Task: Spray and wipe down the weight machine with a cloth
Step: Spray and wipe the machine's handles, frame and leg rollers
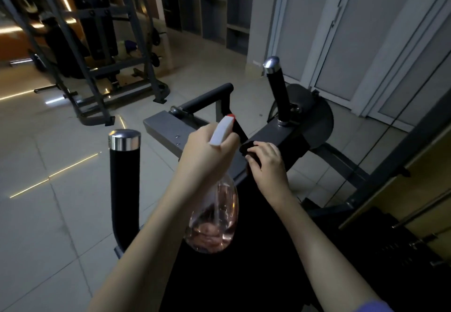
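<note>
Pale floor tiles (pixel 61 165) spread wide on the left of the weight machine (pixel 314 116), so there was lots of room to move on that side. Another grey rack (pixel 97 72) stood far back on the left, well apart. On the right, white doors (pixel 366 43) were close behind the machine, and that side was tight.

The left hand (pixel 205 150) held a clear spray bottle (pixel 214 219) with pink water in it. Its fingers were curled round the neck, under the white trigger top. The red tip pointed out over the grey bar (pixel 163 128). The bottle hung over the front edge of the black pad (pixel 244 275).

The right hand (pixel 267 165) pressed a dark cloth (pixel 247 147) on the middle of the grey bar, just beside the left hand. Its bent fingers pinched the cloth.

One black handle (pixel 124 177) with a shiny cap stood at the pad's left edge. A second handle (pixel 277 92) stood at the bar's right end.
</note>
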The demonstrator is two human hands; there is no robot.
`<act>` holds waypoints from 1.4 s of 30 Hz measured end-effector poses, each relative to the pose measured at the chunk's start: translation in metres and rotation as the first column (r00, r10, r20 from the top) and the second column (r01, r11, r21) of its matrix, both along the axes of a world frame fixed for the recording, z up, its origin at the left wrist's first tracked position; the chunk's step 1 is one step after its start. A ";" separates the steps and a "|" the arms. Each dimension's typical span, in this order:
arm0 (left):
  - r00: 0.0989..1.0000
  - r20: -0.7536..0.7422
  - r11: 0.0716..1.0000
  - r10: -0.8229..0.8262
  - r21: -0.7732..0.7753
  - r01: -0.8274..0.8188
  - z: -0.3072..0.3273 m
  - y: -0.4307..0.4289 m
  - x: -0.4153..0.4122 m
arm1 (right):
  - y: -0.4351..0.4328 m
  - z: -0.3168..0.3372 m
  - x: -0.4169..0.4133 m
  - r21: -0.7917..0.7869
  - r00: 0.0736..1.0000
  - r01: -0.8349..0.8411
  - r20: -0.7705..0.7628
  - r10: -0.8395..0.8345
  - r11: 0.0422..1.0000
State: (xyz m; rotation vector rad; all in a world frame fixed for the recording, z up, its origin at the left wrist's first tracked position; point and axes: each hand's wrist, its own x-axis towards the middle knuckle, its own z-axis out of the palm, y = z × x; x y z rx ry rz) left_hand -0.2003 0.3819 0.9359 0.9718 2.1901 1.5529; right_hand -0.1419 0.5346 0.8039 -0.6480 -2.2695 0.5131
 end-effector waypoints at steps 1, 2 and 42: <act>1.000 -0.020 1.000 -0.020 -0.003 0.020 0.006 0.007 -0.001 | 0.007 0.003 -0.001 -0.019 1.000 0.017 0.010 -0.017 1.000; 0.998 -0.033 0.999 -0.044 -0.010 0.044 0.011 0.015 -0.003 | 0.013 0.006 -0.002 -0.047 0.999 0.037 0.028 -0.035 0.998; 0.955 0.166 0.956 -0.246 -0.119 0.267 0.019 0.103 -0.064 | 0.021 -0.008 -0.003 -0.105 0.997 0.022 -0.067 -0.029 0.994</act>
